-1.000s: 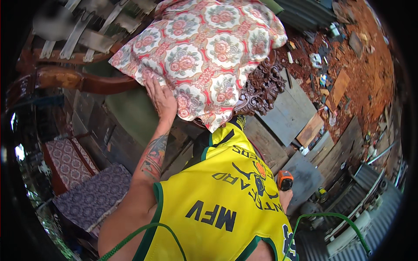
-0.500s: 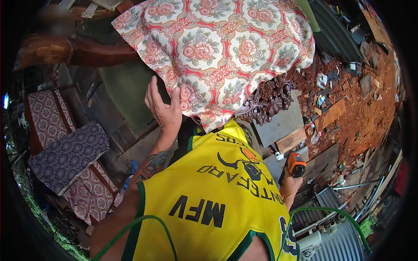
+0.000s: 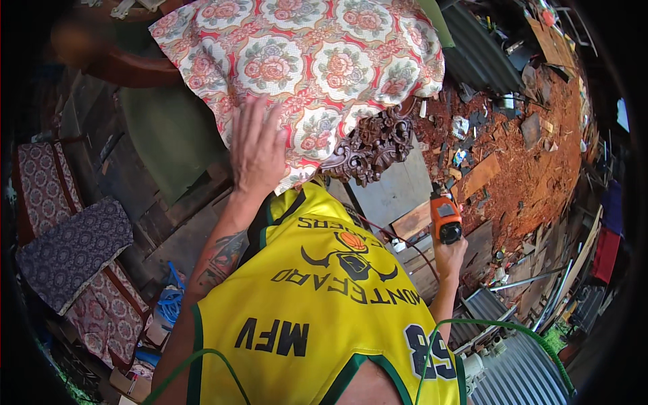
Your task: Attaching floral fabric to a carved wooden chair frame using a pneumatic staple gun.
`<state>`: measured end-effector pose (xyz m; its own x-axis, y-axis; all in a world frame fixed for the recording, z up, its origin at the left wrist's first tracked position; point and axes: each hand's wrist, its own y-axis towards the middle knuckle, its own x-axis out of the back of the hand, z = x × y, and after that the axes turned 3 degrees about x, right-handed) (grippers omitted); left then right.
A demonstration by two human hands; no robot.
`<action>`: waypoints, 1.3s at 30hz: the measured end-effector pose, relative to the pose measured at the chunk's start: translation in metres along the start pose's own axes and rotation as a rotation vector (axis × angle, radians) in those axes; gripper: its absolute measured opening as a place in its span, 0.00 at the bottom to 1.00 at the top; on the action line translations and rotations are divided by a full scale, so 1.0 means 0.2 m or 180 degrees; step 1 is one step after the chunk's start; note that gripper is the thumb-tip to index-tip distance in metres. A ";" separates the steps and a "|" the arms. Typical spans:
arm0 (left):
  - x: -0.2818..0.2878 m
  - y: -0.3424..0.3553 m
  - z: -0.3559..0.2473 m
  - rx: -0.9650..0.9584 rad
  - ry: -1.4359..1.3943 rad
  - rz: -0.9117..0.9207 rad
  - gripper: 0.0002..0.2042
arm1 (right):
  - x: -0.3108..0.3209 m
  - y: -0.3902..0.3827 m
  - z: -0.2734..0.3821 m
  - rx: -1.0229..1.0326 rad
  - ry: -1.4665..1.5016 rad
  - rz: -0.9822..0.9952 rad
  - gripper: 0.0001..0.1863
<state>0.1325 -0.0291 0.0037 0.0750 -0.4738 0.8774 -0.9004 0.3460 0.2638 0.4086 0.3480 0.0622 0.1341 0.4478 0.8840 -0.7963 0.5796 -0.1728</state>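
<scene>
A floral fabric [image 3: 270,64], cream with red and pink roses, drapes over a piece of furniture in front of me. Dark carved wood [image 3: 374,145] with scrollwork shows below its right edge. My left hand [image 3: 258,145] lies flat on the fabric near its lower left edge, fingers stretched out and holding nothing. Off to the right, apart from the fabric, my right hand [image 3: 449,256] grips an orange-and-black staple gun [image 3: 445,216] that points away from me. A thin dark red hose [image 3: 412,246] runs near it; where it joins is hard to see.
A curved brown wooden piece [image 3: 131,69] juts out at the upper left above a green panel [image 3: 165,135]. Patterned cushions [image 3: 74,250] lie at the left. Scrap boards [image 3: 478,177] and debris cover the reddish ground at the right, near corrugated sheets [image 3: 523,361].
My left hand has moved from the fabric's edge to flat on top of it. My right hand has lifted the staple gun forward, farther from my body. The whole view has shifted.
</scene>
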 end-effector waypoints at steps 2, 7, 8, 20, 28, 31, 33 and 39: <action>-0.01 0.06 -0.01 -0.0115 0.0284 0.0144 0.25 | -0.05 -0.02 -0.02 0.0184 -0.0030 -0.0023 0.14; 0.04 0.28 0.14 0.0301 0.0770 0.0298 0.26 | -0.10 -0.03 -0.06 -0.0411 -0.0130 0.0373 0.18; 0.04 0.32 0.14 0.0177 0.0771 0.0220 0.26 | -0.09 -0.02 -0.05 -0.0448 -0.0048 0.0407 0.17; -0.14 1.17 0.39 0.0579 0.1129 0.0038 0.32 | 0.15 0.37 0.29 -0.0301 0.0199 0.0075 0.13; -0.03 1.00 0.60 0.1219 0.0649 -0.0754 0.28 | 0.41 0.71 0.25 -0.0574 -0.0329 0.0366 0.32; 0.01 0.97 0.65 0.1579 0.0735 -0.0549 0.29 | 0.50 0.93 0.29 -0.0452 -0.0413 0.0216 0.36; 0.04 1.02 0.70 0.1709 0.0539 -0.0708 0.34 | 0.54 1.07 0.39 0.0266 0.0194 0.0201 0.40; 0.13 1.18 0.90 0.3249 -0.0843 -0.1102 0.47 | 0.49 1.44 0.85 0.1222 -0.0317 0.0413 0.34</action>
<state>-0.1550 -0.1046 0.0161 0.4064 -0.6162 0.6747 -0.7878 -0.6103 -0.0829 0.0923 0.4434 0.1726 -0.0247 0.4215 0.9065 -0.9675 0.2184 -0.1278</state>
